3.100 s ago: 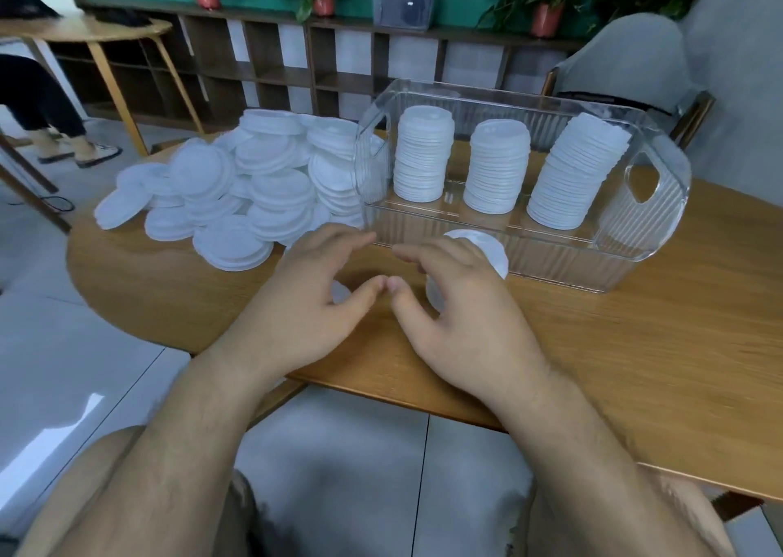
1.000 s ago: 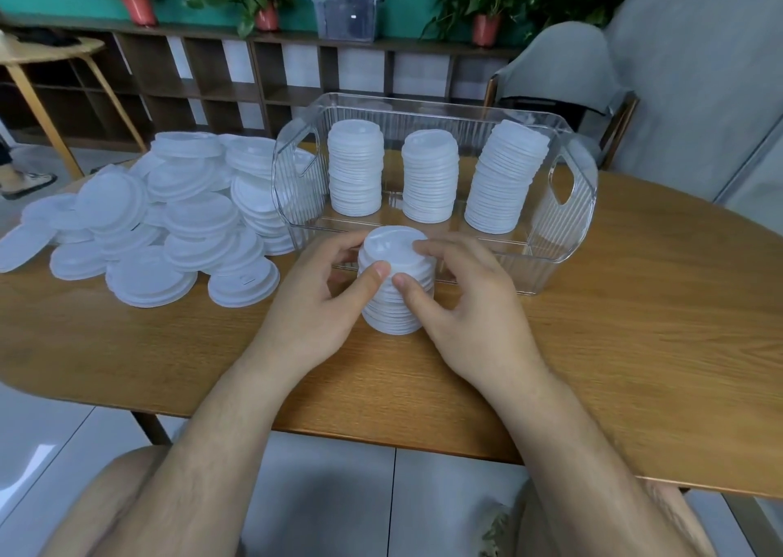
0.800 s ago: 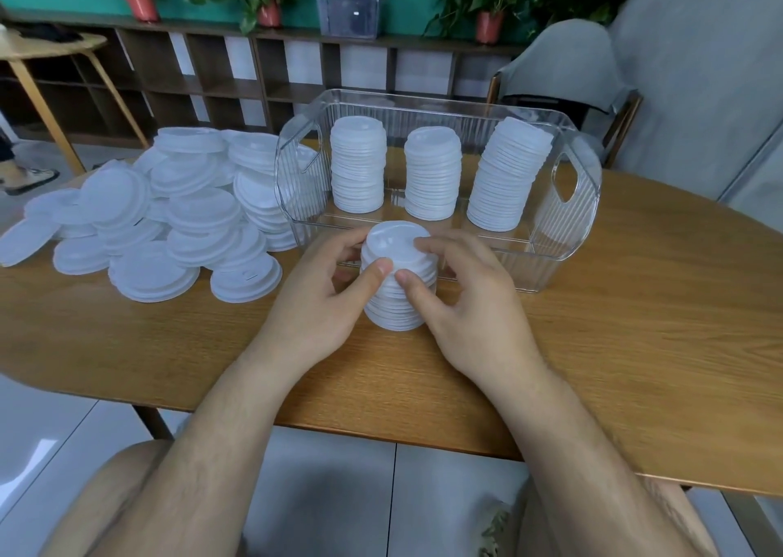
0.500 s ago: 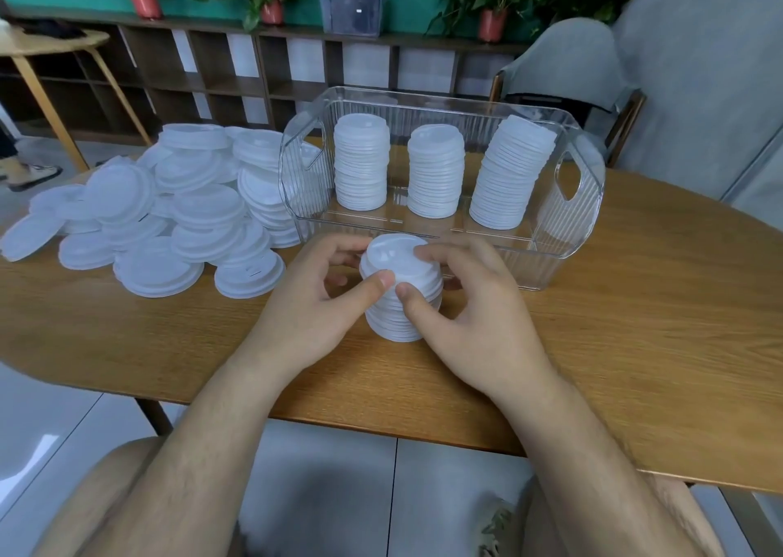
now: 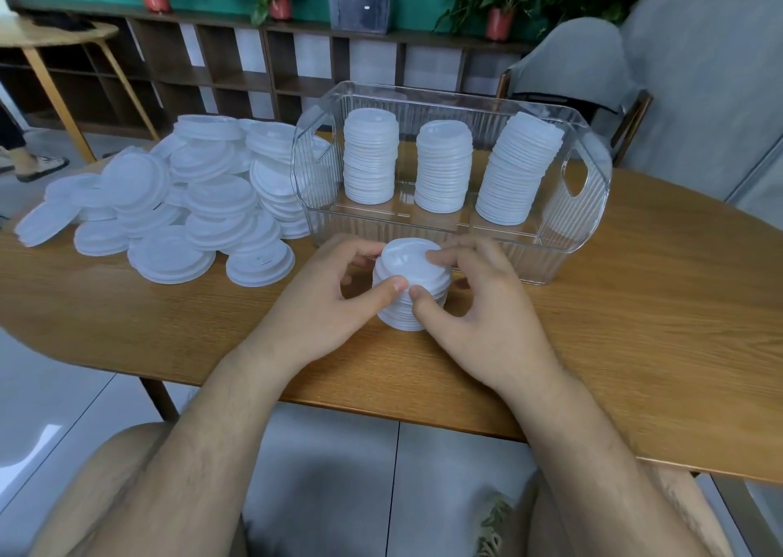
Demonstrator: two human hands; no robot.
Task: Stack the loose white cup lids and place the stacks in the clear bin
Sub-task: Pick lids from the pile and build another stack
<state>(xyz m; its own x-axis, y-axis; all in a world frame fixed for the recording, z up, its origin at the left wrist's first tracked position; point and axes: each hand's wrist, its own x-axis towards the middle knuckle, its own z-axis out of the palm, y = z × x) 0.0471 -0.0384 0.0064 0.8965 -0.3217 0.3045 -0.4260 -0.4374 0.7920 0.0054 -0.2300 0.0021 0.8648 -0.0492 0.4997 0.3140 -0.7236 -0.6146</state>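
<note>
Hands: my left hand point(image 5: 334, 302) and right hand point(image 5: 478, 315) both grip the new stack point(image 5: 409, 289) – on the table point(image 5: 635, 323), just near of the clear bin point(image 5: 584, 226).
Done: I count 3 stacks point(image 5: 442, 171) standing in the bin.
Left: this stack still outside – plus the loose lids point(image 5: 178, 200) heaped far left.

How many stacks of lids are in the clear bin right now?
3: left stack, middle stack, and right stack, which leans. The bin is clear, so none looks hidden.
</note>
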